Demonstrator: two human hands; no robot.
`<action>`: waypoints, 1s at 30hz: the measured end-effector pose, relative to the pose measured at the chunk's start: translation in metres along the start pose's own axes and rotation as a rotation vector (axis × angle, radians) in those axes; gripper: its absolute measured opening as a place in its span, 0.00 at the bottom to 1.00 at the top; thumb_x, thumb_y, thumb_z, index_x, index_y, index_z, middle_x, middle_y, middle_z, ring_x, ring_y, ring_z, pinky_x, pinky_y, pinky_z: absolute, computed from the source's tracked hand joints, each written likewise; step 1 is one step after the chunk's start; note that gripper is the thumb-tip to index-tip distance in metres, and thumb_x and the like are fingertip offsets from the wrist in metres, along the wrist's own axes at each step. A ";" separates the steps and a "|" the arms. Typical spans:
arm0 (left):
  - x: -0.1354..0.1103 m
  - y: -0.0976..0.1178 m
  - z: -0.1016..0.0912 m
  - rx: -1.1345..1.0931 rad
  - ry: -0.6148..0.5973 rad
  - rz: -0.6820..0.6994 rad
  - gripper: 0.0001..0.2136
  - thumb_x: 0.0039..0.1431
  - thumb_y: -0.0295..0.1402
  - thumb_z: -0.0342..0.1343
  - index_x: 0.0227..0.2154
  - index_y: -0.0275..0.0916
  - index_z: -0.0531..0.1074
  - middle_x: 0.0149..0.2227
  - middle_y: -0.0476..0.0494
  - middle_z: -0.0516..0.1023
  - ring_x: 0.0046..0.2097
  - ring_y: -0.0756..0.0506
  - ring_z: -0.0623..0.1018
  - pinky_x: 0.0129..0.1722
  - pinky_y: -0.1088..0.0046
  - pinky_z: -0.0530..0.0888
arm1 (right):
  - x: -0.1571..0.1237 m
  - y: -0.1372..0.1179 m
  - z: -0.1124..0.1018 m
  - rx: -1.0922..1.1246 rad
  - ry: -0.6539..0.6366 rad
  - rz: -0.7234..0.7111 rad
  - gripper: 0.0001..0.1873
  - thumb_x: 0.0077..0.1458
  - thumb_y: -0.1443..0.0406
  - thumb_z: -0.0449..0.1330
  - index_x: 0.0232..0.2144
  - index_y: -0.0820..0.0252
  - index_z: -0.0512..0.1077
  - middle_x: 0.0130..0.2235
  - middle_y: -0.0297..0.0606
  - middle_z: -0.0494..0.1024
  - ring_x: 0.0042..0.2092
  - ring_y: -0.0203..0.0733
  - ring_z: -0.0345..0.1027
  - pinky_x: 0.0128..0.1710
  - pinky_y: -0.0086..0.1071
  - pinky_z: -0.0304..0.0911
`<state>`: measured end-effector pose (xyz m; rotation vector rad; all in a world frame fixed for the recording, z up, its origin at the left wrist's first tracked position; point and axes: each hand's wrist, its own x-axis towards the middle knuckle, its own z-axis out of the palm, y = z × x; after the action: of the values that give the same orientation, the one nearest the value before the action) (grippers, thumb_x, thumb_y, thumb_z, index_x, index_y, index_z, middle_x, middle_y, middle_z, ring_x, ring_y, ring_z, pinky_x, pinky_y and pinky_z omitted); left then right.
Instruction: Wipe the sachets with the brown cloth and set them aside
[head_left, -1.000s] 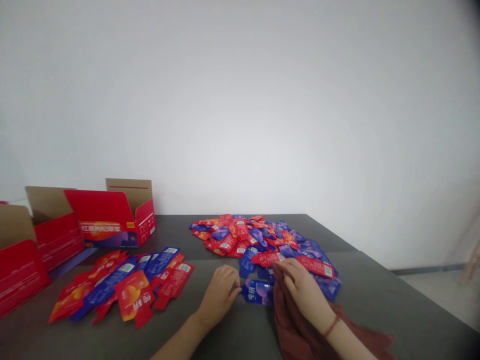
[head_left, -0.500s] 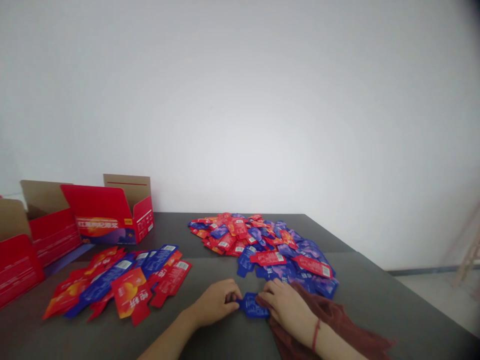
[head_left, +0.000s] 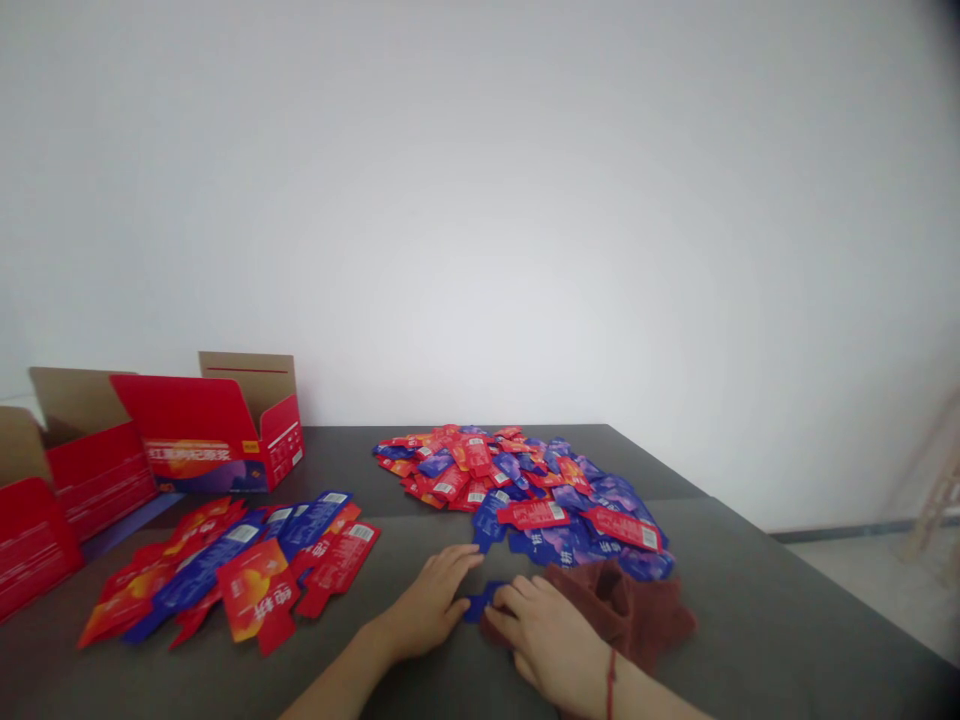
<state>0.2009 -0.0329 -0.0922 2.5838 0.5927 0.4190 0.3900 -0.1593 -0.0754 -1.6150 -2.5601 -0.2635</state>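
Observation:
A small flat blue sachet (head_left: pixel 478 606) lies on the dark table in front of me, mostly covered by my right hand and a cloth. My left hand (head_left: pixel 427 608) rests at the sachet's narrow end, the thumb tip at its edge and the fingers stretched out and apart from the thumb. With bent fingers, my right hand (head_left: pixel 551 632) presses a brown cloth (head_left: pixel 626 605) down over the sachet. The cloth bunches up behind and to the right of that hand. A red cord circles the right wrist.
Beyond my hands spreads a large heap of red and blue sachets (head_left: pixel 480 458). A smaller pile of sachets (head_left: pixel 262 590) lies to the left. Open red cardboard boxes (head_left: pixel 202 430) stand at the far left. A white wall (head_left: pixel 525 220) rises behind the table (head_left: pixel 720 580).
My left hand has loosened its pinch on the sachet's narrow end and spread its fingers. My right hand has slid left with the cloth, covering more of the sachet.

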 end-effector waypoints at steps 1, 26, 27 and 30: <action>0.000 -0.001 0.000 -0.004 -0.005 0.001 0.29 0.53 0.25 0.50 0.60 0.46 0.56 0.65 0.44 0.57 0.65 0.42 0.55 0.63 0.56 0.52 | -0.008 0.005 -0.002 0.013 0.000 0.014 0.20 0.55 0.66 0.57 0.51 0.56 0.67 0.46 0.38 0.71 0.44 0.46 0.61 0.42 0.38 0.55; 0.004 0.011 0.008 -0.007 0.119 0.088 0.26 0.53 0.19 0.44 0.55 0.44 0.65 0.57 0.45 0.70 0.58 0.45 0.67 0.60 0.62 0.60 | 0.003 0.003 0.008 0.206 -0.013 0.186 0.15 0.50 0.71 0.53 0.41 0.57 0.71 0.44 0.38 0.72 0.46 0.46 0.61 0.44 0.37 0.55; 0.004 0.015 0.009 -0.025 0.135 0.103 0.25 0.54 0.20 0.44 0.54 0.43 0.65 0.56 0.45 0.70 0.57 0.45 0.68 0.59 0.63 0.62 | 0.004 0.001 0.008 0.206 -0.023 0.158 0.16 0.50 0.71 0.53 0.42 0.58 0.71 0.45 0.39 0.72 0.47 0.46 0.61 0.45 0.37 0.55; 0.004 0.029 0.012 -0.022 0.049 0.204 0.23 0.56 0.22 0.45 0.54 0.45 0.65 0.55 0.46 0.71 0.56 0.46 0.70 0.59 0.64 0.62 | 0.000 -0.003 0.005 0.253 -0.046 0.062 0.16 0.50 0.71 0.54 0.42 0.57 0.72 0.46 0.38 0.72 0.48 0.47 0.61 0.47 0.37 0.55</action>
<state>0.2182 -0.0586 -0.0873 2.6283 0.3392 0.5530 0.3874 -0.1596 -0.0807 -1.6176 -2.4508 0.1000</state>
